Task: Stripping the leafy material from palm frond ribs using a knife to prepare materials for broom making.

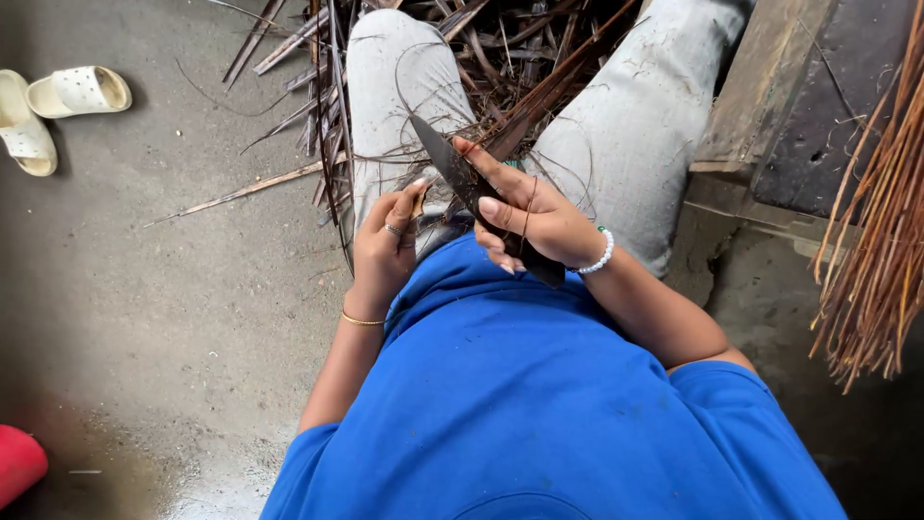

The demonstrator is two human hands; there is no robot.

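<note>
Two pale sandals (53, 106) lie on the floor (173, 308) at far left. The left hand (385, 246) pinches a thin dry leaf strip (421, 204) in its fingers. Just right of it, the right hand (529, 221) grips a dark knife (452, 164); the blade runs diagonally up-left from this hand, over the lap. A bundle of sticks (871, 241) hangs at far right.

Upper left of frame: a pair of cream slippers (53, 108) lies on the grey concrete floor (173, 318). Lower left edge: part of a red object (17, 464), kind not determinable. Right edge: a bundle of tan stripped sticks (881, 250) hangs downward. Upper right: a weathered wooden bench (770, 91), its dark top just beside the bundle.
</note>
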